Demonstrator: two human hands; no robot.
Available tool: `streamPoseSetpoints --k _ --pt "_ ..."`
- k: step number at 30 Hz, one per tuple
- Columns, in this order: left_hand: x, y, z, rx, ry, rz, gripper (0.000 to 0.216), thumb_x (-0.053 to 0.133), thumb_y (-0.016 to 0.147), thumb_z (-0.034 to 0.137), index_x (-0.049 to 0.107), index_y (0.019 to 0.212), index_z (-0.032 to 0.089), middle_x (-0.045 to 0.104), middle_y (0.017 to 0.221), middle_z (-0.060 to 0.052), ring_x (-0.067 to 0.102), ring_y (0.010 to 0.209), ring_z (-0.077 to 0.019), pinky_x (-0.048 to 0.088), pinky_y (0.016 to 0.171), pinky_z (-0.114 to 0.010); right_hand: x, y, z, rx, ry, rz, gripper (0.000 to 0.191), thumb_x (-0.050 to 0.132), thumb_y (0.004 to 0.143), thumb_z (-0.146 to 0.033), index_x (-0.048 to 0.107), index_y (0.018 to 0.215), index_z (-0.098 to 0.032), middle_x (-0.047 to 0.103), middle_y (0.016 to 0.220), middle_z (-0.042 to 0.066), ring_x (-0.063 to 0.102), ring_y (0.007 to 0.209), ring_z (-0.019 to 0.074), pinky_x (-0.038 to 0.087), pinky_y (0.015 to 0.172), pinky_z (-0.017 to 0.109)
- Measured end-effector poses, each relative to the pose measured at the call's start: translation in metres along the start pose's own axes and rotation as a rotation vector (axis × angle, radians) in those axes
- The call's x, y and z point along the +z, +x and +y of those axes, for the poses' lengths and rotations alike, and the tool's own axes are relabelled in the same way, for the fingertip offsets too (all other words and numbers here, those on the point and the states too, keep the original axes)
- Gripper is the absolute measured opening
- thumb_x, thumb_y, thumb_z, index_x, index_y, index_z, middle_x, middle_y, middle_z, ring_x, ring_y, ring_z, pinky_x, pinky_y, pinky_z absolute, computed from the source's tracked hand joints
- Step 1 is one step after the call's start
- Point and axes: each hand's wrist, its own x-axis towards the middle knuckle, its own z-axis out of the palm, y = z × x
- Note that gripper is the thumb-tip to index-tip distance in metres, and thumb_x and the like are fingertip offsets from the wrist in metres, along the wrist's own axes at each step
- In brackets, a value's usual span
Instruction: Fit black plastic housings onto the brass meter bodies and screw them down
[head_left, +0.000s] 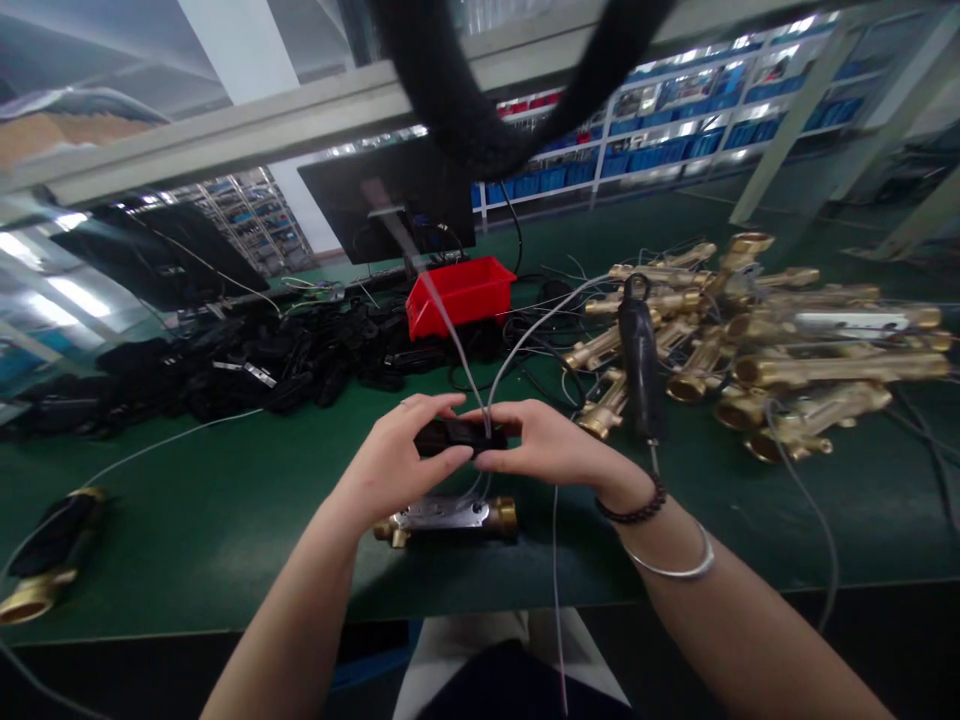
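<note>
Both my hands hold one small black module [457,435] just above the green bench. My left hand [397,460] grips its left end with curled fingers. My right hand [544,445] pinches its right end, where thin white wires [517,350] run up and away. Directly below my hands lies a brass pipe fitting [450,518] with a silver plate on top, resting near the bench's front edge.
A heap of brass fittings [780,340] fills the right side. A black electric screwdriver [641,360] hangs in front of it. A red bin [461,292] and a pile of black modules [247,370] sit behind. Another brass fitting with a black cover [49,555] lies far left.
</note>
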Motion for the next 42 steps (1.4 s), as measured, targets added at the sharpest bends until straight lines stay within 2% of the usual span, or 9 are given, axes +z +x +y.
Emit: streamPoseSetpoints --k 2,4,7,10,15,23,30,34,42 --pt "0.003 -0.008 -0.003 -0.101 -0.08 0.14 0.053 0.057 0.081 0.033 0.047 0.131 0.02 0.062 0.11 -0.008 0.06 0.091 -0.0206 0.048 0.084 -0.036 0.002 0.0 0.001 0.078 0.106 0.049 0.038 0.073 0.068 -0.019 0.066 0.105 -0.014 0.07 0.094 0.005 0.065 0.086 0.0211 0.052 0.081 0.035" --pt "0.008 -0.021 -0.005 -0.181 -0.113 0.226 0.046 0.047 0.087 0.036 0.048 0.13 0.017 0.063 0.111 -0.01 0.061 0.09 -0.021 0.048 0.083 -0.037 0.002 -0.002 0.006 0.177 0.247 0.145 0.042 0.074 0.066 -0.016 0.063 0.107 -0.013 0.07 0.095 0.006 0.066 0.089 0.0206 0.053 0.082 0.033" --pt "0.019 -0.041 -0.004 -0.184 -0.076 0.104 0.032 0.043 0.09 0.033 0.067 0.105 0.018 0.069 0.1 -0.009 0.061 0.093 -0.0229 0.046 0.088 -0.038 0.005 -0.008 0.01 0.277 0.406 0.306 0.039 0.072 0.07 -0.019 0.062 0.107 -0.012 0.069 0.094 0.008 0.066 0.085 0.0187 0.055 0.078 0.032" --pt "0.033 -0.052 0.002 -0.137 -0.082 -0.051 0.027 0.046 0.088 0.028 0.071 0.096 0.021 0.07 0.094 -0.007 0.061 0.09 -0.022 0.046 0.085 -0.036 0.016 -0.02 0.008 0.252 0.555 0.365 0.037 0.071 0.072 -0.025 0.062 0.106 -0.014 0.067 0.099 0.008 0.066 0.088 0.0182 0.054 0.082 0.032" --pt "0.052 -0.046 0.007 -0.073 -0.073 -0.072 0.022 0.05 0.086 0.022 0.072 0.09 0.021 0.07 0.085 -0.006 0.058 0.083 -0.0208 0.046 0.076 -0.034 0.035 -0.042 0.004 0.223 0.68 0.449 0.043 0.076 0.068 -0.028 0.062 0.107 -0.018 0.067 0.104 0.007 0.062 0.101 0.0195 0.048 0.096 0.036" --pt "0.058 -0.046 0.004 -0.052 -0.085 -0.065 0.019 0.053 0.086 0.026 0.071 0.088 0.021 0.069 0.084 -0.006 0.058 0.082 -0.021 0.045 0.077 -0.035 0.055 -0.054 0.018 0.2 0.709 0.599 0.045 0.082 0.061 -0.032 0.064 0.1 -0.02 0.068 0.105 0.007 0.063 0.098 0.0201 0.049 0.092 0.036" --pt "0.069 -0.044 0.008 -0.137 0.023 -0.018 0.015 0.056 0.081 0.019 0.071 0.083 0.02 0.069 0.087 -0.007 0.058 0.084 -0.0245 0.045 0.078 -0.038 0.057 -0.053 0.012 0.198 0.572 0.424 0.042 0.082 0.057 -0.024 0.068 0.096 -0.019 0.07 0.097 0.006 0.065 0.093 0.0224 0.053 0.087 0.037" --pt "0.07 -0.046 0.006 -0.133 0.122 0.016 0.014 0.06 0.078 0.018 0.07 0.087 0.019 0.068 0.094 -0.01 0.057 0.093 -0.0294 0.043 0.085 -0.043 0.059 -0.056 0.013 0.272 0.477 0.476 0.039 0.079 0.054 -0.013 0.069 0.091 -0.018 0.071 0.091 0.005 0.066 0.09 0.0219 0.051 0.09 0.038" --pt "0.049 -0.059 -0.009 -0.128 0.06 0.034 0.015 0.057 0.082 0.016 0.071 0.085 0.021 0.069 0.092 -0.006 0.058 0.089 -0.0233 0.045 0.082 -0.038 0.068 -0.051 0.021 0.291 0.541 0.546 0.038 0.08 0.051 -0.017 0.069 0.087 -0.018 0.072 0.085 0.004 0.067 0.083 0.0198 0.054 0.082 0.034"
